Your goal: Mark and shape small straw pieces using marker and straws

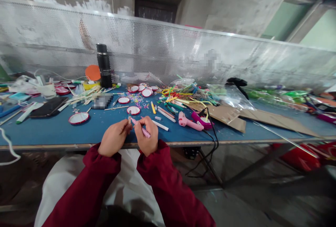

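Note:
My left hand (114, 137) is closed in a pinch on a short pale stick (129, 116) held upright at the near edge of the blue table (65, 129). My right hand (147, 134) is closed around a pink stick (140, 129) that slants toward the left hand's stick. Both hands are close together, with dark red sleeves behind them. Just beyond them lie a white stick (160, 125) and a round red-rimmed disc (133, 110).
A pink glue gun (188, 122) with a black cord lies right of the hands. More red-rimmed discs (78, 118), coloured sticks, a black bottle (104, 65), a phone (48, 107) and cardboard sheets (262, 116) cover the table. A perforated metal screen (168, 50) stands behind.

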Motion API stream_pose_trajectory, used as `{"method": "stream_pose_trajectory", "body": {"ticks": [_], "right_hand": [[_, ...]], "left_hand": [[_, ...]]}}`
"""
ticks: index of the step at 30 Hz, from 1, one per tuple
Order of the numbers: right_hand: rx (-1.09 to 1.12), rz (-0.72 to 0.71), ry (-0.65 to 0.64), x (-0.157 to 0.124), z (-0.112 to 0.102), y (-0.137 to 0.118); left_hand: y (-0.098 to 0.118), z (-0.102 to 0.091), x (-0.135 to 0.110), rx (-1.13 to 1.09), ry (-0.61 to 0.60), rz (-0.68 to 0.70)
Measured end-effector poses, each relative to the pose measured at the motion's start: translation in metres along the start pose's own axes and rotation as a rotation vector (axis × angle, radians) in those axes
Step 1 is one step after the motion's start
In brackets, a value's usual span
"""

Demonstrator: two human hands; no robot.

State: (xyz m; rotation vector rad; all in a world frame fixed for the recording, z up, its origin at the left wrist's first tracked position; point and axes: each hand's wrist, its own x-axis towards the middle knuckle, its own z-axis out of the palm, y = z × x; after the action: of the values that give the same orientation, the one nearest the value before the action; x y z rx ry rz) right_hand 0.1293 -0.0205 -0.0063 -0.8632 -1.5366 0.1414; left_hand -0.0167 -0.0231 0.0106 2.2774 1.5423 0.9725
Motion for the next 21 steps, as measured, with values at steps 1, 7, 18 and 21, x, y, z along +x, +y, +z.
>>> {"method": "stream_pose_trajectory", "body": {"ticks": [1,7,18,21], "right_hand": [[0.0,-0.01,-0.009,0.0001,0.0001,0.0003],[-0.008,-0.005,0.004,0.0004,0.0009,0.0016],[-0.003,-0.022,-0.014,-0.0005,0.001,0.003],[0.014,-0.004,0.002,-0.0003,0.0011,0.0033]], "left_hand": [[0.0,0.0001,0.0,0.0,0.001,-0.002],[0.0007,-0.0005,-0.0003,-0.003,-0.006,-0.019],[-0.0004,0.0001,0.0004,-0.027,-0.007,-0.019],[0.0004,-0.0007,0.0004,-0.034,-0.023,-0.026]]}}
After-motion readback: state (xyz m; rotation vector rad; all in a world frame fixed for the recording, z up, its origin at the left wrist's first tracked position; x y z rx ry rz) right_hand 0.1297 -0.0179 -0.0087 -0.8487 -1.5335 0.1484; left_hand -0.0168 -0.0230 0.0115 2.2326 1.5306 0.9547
